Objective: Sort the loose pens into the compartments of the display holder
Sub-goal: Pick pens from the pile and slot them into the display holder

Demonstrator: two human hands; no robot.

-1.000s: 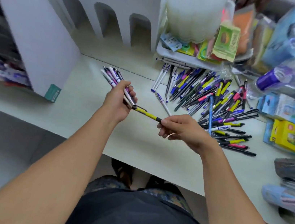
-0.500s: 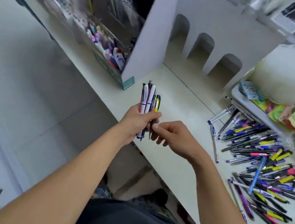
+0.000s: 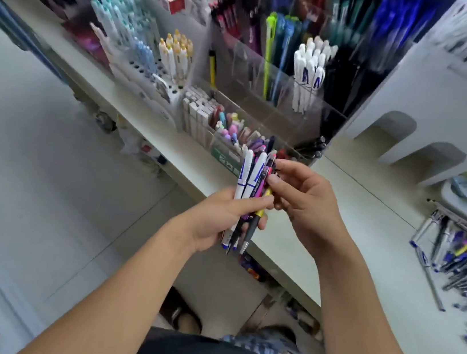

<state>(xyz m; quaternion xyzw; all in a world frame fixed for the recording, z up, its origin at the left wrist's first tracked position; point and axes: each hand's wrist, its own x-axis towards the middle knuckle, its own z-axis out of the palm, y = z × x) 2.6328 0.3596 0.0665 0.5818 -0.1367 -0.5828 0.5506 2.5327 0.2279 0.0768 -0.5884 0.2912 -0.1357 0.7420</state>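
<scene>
Pens, a light, stiff, slick-barrelled bundle, stood upright in the left hand, its grip curled round their lower barrels, in front of the display holder. The right hand pinched one pen's top; lifting it by the cap looked easiest.

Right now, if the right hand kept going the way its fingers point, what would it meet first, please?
The right hand points left at the pen bundle gripped by the left hand; its fingertips seem to touch it already.

Upright pen bunch, before display holder
</scene>
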